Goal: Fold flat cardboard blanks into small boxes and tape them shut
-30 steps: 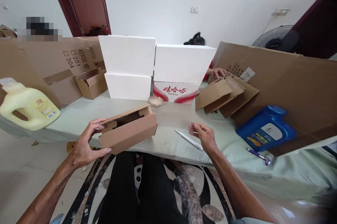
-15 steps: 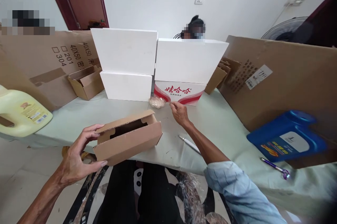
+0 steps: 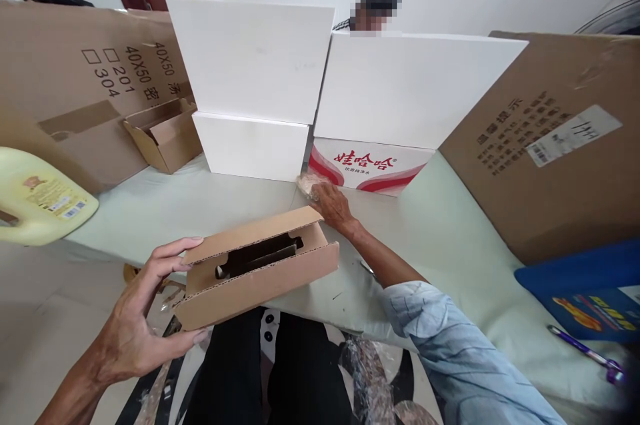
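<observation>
My left hand (image 3: 137, 322) grips the left end of a small brown cardboard box (image 3: 260, 265), thumb on top and fingers underneath, holding it at the near edge of the table (image 3: 210, 202). The box's open side faces me. My right hand (image 3: 333, 204) is stretched across the table and its fingers rest on a small clear bag of pale stuff (image 3: 309, 184) that lies at the foot of the white boxes. Whether the fingers are closed round the bag I cannot make out.
Stacked white boxes (image 3: 253, 58) and a red-printed carton (image 3: 367, 168) stand at the back, a person behind them. Large brown cartons (image 3: 550, 145) flank the table. An open small carton (image 3: 163, 135), a yellow jug (image 3: 37, 202), a blue jug (image 3: 590, 292) and a purple pen (image 3: 585, 350) lie around.
My right hand left the white pen near the table edge and reached forward to the small bag. The view moved closer to the boxes. My left hand kept the cardboard box.
</observation>
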Demonstrator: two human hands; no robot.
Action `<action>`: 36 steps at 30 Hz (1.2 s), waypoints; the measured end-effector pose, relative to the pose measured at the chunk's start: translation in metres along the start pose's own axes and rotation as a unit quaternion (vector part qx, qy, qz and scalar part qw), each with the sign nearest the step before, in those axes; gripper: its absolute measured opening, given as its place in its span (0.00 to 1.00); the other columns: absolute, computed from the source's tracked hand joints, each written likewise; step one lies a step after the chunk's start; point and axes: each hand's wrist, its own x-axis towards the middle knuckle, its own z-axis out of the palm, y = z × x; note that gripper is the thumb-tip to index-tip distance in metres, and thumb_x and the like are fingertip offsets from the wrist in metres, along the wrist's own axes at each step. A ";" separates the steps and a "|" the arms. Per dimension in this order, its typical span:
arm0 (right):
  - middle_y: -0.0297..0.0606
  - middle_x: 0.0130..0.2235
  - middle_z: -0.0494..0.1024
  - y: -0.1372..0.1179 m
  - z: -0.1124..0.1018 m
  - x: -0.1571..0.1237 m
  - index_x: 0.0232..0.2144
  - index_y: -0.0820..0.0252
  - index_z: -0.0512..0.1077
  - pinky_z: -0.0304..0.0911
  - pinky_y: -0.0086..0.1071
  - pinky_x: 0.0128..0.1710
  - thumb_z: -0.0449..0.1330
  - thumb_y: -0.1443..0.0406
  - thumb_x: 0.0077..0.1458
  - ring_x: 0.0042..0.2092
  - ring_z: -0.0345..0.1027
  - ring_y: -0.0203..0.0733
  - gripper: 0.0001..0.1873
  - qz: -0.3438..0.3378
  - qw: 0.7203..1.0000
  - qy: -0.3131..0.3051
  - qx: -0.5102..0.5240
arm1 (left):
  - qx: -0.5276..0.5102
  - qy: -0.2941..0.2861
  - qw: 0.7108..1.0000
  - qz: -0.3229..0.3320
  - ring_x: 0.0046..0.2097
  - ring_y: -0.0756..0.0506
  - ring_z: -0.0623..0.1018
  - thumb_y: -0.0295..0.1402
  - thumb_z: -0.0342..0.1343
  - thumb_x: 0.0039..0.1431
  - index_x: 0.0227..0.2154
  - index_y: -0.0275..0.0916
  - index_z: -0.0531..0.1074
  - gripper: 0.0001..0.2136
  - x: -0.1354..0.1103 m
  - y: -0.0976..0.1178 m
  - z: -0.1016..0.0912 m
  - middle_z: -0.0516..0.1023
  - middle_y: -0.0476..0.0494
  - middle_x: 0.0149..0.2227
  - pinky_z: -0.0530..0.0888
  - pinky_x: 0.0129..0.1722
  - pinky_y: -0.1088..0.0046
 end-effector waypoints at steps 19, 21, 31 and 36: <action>0.37 0.39 0.81 -0.088 -0.144 -0.156 0.35 0.53 0.80 0.72 0.38 0.44 0.59 0.48 0.73 0.40 0.75 0.46 0.20 -0.009 0.890 0.162 0.426 | -0.064 -0.070 0.994 0.053 0.72 0.29 0.70 0.33 0.73 0.53 0.70 0.49 0.64 0.41 0.003 0.018 -0.010 0.64 0.30 0.74 0.79 0.64 0.52; 0.38 0.40 0.82 -0.108 -0.162 -0.176 0.38 0.52 0.82 0.71 0.40 0.45 0.62 0.50 0.72 0.43 0.76 0.48 0.16 -0.058 0.893 0.132 0.426 | -0.074 -0.085 0.992 0.058 0.72 0.28 0.71 0.35 0.74 0.52 0.70 0.49 0.65 0.42 0.003 0.020 -0.011 0.64 0.30 0.73 0.79 0.64 0.52; 0.41 0.51 0.87 -0.130 -0.183 -0.197 0.43 0.47 0.85 0.63 0.57 0.69 0.63 0.51 0.73 0.53 0.81 0.55 0.14 -0.198 0.925 0.027 0.323 | 0.020 -0.207 0.972 0.109 0.68 0.31 0.72 0.34 0.76 0.48 0.73 0.53 0.64 0.48 0.016 0.031 -0.032 0.65 0.36 0.67 0.79 0.63 0.51; 0.44 0.60 0.83 -0.135 -0.193 -0.190 0.55 0.48 0.84 0.68 0.54 0.67 0.63 0.54 0.73 0.61 0.77 0.57 0.15 -0.273 0.929 -0.063 0.243 | 0.082 -0.289 0.947 0.115 0.59 0.33 0.78 0.32 0.76 0.45 0.76 0.57 0.62 0.53 0.031 0.042 -0.042 0.63 0.39 0.65 0.83 0.54 0.58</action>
